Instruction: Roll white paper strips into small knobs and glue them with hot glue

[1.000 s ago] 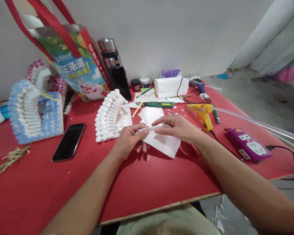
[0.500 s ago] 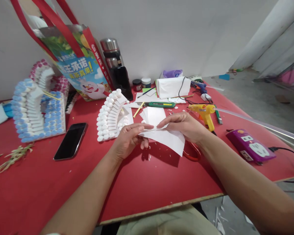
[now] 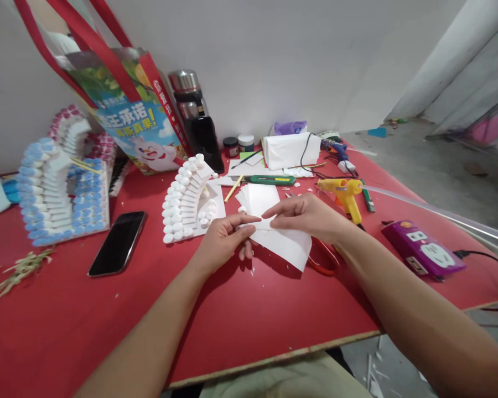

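Note:
Both hands meet over the middle of the red table (image 3: 253,309). My left hand (image 3: 223,241) pinches the left end of a white paper sheet (image 3: 284,246) between thumb and fingers. My right hand (image 3: 305,214) presses its fingers on the sheet's top edge and holds it from the right. The sheet hangs just above the table. Behind it lies a fanned stack of white paper pieces (image 3: 259,198). A white stepped model with round white beads (image 3: 187,200) stands just left of the hands.
A black phone (image 3: 117,242), a blue-beaded model (image 3: 58,190) and a printed bag (image 3: 124,110) are to the left. A yellow glue gun (image 3: 344,192), a purple power strip (image 3: 423,249), a green cutter (image 3: 271,179), a flask (image 3: 195,124) and red-handled scissors (image 3: 323,264) lie right and behind.
The paper sheet has shifted slightly lower and to the left between both hands; my fingers have readjusted along its top edge. The view has moved a little.

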Demonstrator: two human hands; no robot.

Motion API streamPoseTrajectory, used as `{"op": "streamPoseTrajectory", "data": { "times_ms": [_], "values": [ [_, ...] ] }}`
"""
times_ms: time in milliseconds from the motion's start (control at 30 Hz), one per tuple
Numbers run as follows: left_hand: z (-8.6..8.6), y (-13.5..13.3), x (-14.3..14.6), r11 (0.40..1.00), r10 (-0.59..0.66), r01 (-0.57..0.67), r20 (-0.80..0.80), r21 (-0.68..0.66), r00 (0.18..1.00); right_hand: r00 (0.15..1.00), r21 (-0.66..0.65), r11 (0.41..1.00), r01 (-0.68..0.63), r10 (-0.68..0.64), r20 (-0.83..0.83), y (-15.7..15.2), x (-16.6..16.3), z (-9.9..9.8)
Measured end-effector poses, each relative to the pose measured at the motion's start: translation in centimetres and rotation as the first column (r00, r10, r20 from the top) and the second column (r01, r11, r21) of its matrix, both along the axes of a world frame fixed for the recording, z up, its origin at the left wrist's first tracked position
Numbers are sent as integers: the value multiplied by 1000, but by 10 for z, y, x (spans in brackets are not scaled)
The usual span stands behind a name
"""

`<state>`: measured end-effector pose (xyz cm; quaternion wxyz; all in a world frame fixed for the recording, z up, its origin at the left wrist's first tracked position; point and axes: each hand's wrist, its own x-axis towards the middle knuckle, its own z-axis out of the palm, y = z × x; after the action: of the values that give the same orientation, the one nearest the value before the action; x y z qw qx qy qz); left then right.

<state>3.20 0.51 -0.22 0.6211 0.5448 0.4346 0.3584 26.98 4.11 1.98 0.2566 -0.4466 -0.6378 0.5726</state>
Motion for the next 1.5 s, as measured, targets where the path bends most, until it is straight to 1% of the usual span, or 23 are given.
{"op": "streamPoseTrajectory", "data": {
  "times_ms": [67, 133, 233, 333, 400, 500, 567, 600, 667, 700, 767, 833, 900, 933, 1000, 1067, 1133, 1200, 1233, 1300, 1367, 1433, 1500],
  "values": [
    [-2, 2, 0, 1000, 25, -26, 12, 11, 1000, 999, 81, 997, 12, -15, 40, 0, -1, -2],
    [-4, 4, -2, 998, 57, -58, 43, 16, 997, 999, 135, 991, 3, -10, 52, -1, -3, -3],
    [-6, 6, -5, 997, 75, -75, 112, -11, 991, 998, 224, 975, -13, -2, 68, -1, -5, -5],
    [-8, 6, -6, 997, 52, -43, 173, -60, 984, 997, 358, 933, -30, 2, 77, -1, -5, -9],
    [-8, 5, -5, 997, 35, -22, 184, -76, 982, 997, 432, 900, -64, 41, 61, 0, -5, -13],
    [-7, 5, -3, 997, 41, -29, 163, -78, 986, 994, 512, 852, -113, 93, 65, -1, -4, -15],
    [-6, 5, -3, 995, 58, -45, 151, -89, 987, 990, 527, 839, -136, 93, 108, -3, -5, -11],
    [-6, 5, -3, 994, 65, -52, 145, -94, 987, 986, 508, 849, -149, 91, 137, -5, -5, -8],
    [-5, 6, -6, 994, 78, -67, 123, -91, 989, 981, 420, 894, -155, 91, 170, -7, -3, 0],
    [-5, 7, -7, 994, 86, -77, 106, -81, 991, 983, 378, 915, -137, 79, 163, -8, -2, 4],
    [-4, 8, -11, 994, 102, -98, 79, -57, 992, 995, 332, 942, -45, 14, 94, -7, 2, 10],
    [-4, 8, -14, 995, 92, -90, 75, -35, 993, 995, 276, 955, 104, -99, -32, -4, 7, 12],
    [-2, 7, -16, 999, 35, -34, 71, -18, 997, 974, 164, 965, 207, -187, -132, 0, 8, 11],
    [-1, 5, -16, 1000, -6, 7, 59, -10, 998, 968, 104, 971, 215, -197, -156, 1, 7, 9],
    [2, 2, -15, 995, -99, 99, 15, -5, 995, 972, -14, 987, 159, -159, -170, 2, 2, 5],
    [5, -1, -12, 988, -157, 157, -31, -4, 987, 979, -157, 987, 43, -73, -191, -1, -7, 1],
    [7, -3, -9, 988, -150, 152, -61, 33, 987, 969, -272, 955, -117, 50, -242, -7, -17, -2],
    [9, -3, -6, 987, -111, 120, -86, 110, 990, 938, -327, 903, -278, 183, -293, -14, -25, -3],
    [9, -3, -5, 982, -92, 109, -111, 158, 990, 921, -344, 878, -333, 226, -316, -16, -28, -3],
    [10, 0, -6, 963, -53, 98, -179, 250, 982, 909, -363, 851, -380, 271, -316, -17, -28, -2],
    [11, 2, -9, 944, -4, 80, -231, 320, 973, 922, -365, 855, -369, 287, -260, -15, -23, -1],
    [12, 5, -12, 935, 41, 48, -242, 350, 969, 926, -383, 846, -370, 301, -228, -11, -15, 1],
    [13, 6, -15, 942, 63, 22, -238, 336, 969, 913, -398, 823, -404, 335, -234, -8, -9, 2]
  ]
}}
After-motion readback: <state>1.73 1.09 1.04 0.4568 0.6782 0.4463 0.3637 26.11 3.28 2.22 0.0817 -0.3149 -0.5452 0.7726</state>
